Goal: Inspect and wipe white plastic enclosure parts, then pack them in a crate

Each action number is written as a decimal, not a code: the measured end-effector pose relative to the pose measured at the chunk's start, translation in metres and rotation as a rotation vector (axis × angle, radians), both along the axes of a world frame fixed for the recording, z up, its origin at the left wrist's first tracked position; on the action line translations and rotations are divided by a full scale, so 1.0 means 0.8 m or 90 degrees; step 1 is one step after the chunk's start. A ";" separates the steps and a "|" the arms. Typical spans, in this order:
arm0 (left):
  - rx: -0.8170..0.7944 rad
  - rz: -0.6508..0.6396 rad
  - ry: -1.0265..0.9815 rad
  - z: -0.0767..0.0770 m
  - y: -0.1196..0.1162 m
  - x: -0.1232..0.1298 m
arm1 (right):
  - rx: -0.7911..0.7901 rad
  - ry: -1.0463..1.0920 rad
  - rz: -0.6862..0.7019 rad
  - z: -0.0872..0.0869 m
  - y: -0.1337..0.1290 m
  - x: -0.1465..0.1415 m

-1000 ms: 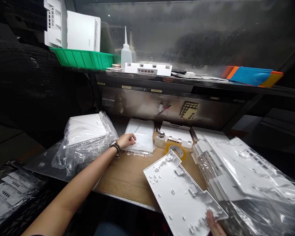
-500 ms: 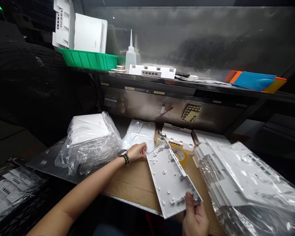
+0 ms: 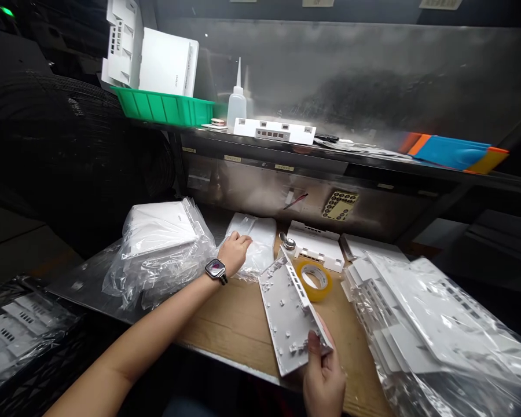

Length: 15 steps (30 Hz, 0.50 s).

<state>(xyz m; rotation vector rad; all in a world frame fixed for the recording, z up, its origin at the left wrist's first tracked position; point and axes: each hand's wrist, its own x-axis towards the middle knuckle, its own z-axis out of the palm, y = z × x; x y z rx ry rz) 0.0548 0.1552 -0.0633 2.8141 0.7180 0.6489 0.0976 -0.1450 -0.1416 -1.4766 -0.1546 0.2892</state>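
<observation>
Right hand clamped white housing by near corner, thumb on inner face. Housing tilted over cardboard; dim beyond bench. Left hand bent over clear bags, 11 o'clock of housing; couldn't tell if pinching one. Bagged panels at 10, green bin holding white panels, 11.

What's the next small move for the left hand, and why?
Probably pinch and lift the plastic stack's top layer: the left hand is over it, with no layer visibly raised, while the right hand holds the panel.
</observation>
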 end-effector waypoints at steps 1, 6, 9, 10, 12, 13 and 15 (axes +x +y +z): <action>0.003 0.001 -0.001 0.003 0.000 0.002 | 0.016 0.001 -0.006 -0.001 0.000 -0.001; -0.035 -0.105 0.043 0.015 -0.013 0.010 | 0.057 -0.012 -0.114 -0.009 -0.004 -0.009; -0.083 -0.211 0.076 0.028 -0.028 0.013 | 0.013 -0.072 -0.117 -0.009 -0.005 -0.019; -0.096 -0.235 0.078 0.034 -0.033 0.015 | -0.009 -0.099 -0.108 -0.008 -0.004 -0.023; -0.105 -0.253 0.060 0.044 -0.043 0.017 | -0.048 -0.145 -0.093 -0.006 -0.004 -0.032; -0.098 -0.247 0.038 0.049 -0.048 0.018 | -0.058 -0.164 -0.090 -0.005 -0.005 -0.037; -0.059 -0.219 -0.016 0.056 -0.059 0.019 | -0.051 -0.195 -0.089 -0.003 -0.006 -0.045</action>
